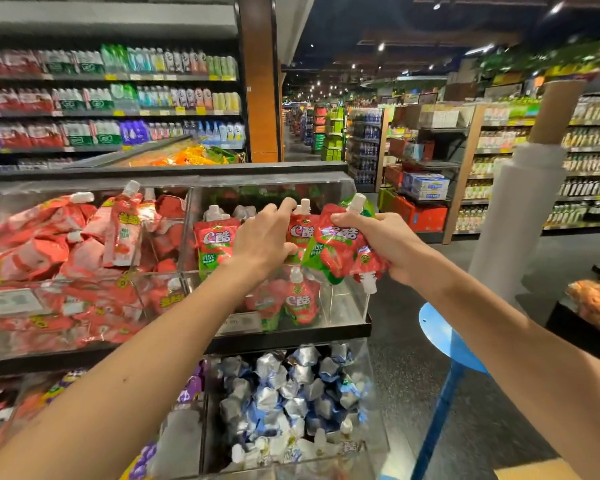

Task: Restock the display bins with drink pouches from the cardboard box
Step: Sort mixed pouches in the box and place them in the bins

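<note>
In the head view, a bunch of red-and-green drink pouches point(340, 251) is clasped in the right grip point(385, 245), its fingers curled tight round them. The bunch is held over the front right corner of the upper clear bin point(347, 306). The left grip point(260, 240) is reached into that bin, and one upright pouch point(300, 232) is pinched between its thumb and curled fingers. More pouches of the same kind point(213, 244) are seen inside the bin. A neighbouring bin point(84, 282) to the left is filled with red pouches. A lower bin point(374, 427) is heaped with blue-and-silver pouches point(291, 393).
</note>
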Demonstrator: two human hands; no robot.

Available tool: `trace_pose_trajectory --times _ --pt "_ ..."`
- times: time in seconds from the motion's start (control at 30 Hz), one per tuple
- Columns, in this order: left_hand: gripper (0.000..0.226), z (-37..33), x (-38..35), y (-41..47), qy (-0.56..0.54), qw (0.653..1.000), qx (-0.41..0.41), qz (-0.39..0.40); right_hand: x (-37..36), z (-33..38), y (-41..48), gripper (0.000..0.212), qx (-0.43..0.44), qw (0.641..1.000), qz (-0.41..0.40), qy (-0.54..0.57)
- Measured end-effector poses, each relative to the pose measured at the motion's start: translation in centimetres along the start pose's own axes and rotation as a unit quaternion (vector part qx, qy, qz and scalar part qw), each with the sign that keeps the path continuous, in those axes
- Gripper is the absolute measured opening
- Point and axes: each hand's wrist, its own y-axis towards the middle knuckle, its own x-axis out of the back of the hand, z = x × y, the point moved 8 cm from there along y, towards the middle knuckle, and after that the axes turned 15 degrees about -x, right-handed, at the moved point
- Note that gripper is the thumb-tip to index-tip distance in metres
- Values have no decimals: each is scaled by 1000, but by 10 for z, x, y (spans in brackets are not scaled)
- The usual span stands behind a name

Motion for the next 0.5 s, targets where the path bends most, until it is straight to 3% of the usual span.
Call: trace_pose_trajectory --times 0.1,0.2,0.27,0.4,0.5 --pt "49 -4 29 -23 -173 977 -56 -108 -4 1 -1 42 -13 1000 8 14" --pt "69 -22 38 -51 -274 949 -141 -65 -8 6 -3 43 -13 999 7 30" --pt "69 -29 36 -64 -238 952 -189 -47 -18 8 -2 44 -17 999 17 45" --pt "59 -19 51 -78 -180 946 -229 -140 -44 7 1 48 -38 998 42 40" --pt "53 -16 60 -97 -53 941 -281 -183 -63 3 5 54 -56 996 69 26"
